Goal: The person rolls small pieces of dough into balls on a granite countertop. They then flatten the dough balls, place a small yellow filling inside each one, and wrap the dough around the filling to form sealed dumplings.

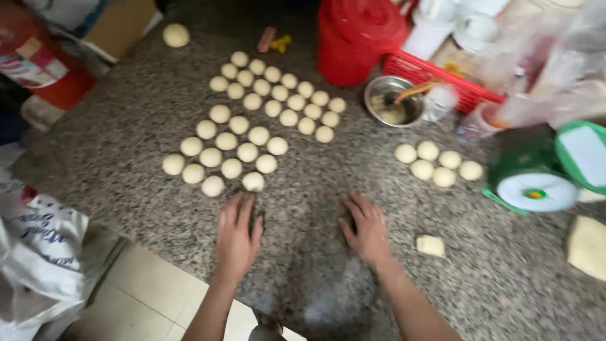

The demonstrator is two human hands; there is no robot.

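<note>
On the speckled granite counter [126,126], both hands lie palm-down near the front edge. Left hand [238,235] cupped, fingers together, pressed on the stone just below the nearest dough ball [253,182]; whether anything sits under the palm cannot be told. Right hand [364,227] likewise cupped and flat on the stone, fingers close; what it covers, if anything, is hidden. Neither hand visibly pinches anything.

Dough balls: a near block of rolled balls [221,151] in slanted rows, just above the left hand; a second block [278,95] farther back, close to the first. A smaller cluster of six balls [437,164] lies to the right, above the right hand and apart from it. One lone ball [176,35] sits at the far left back.

Small unrolled dough piece [430,245] just right of the right hand, not touching. Larger dough lump [588,246] at the right edge.

Green kitchen scale [536,183] beside the six-ball cluster. Metal bowl [394,101] with a utensil in it behind, next to a red bucket [356,41] and red basket [442,76]. White plastic bag [38,252] off the counter, lower left, over tiled floor [145,290].
</note>
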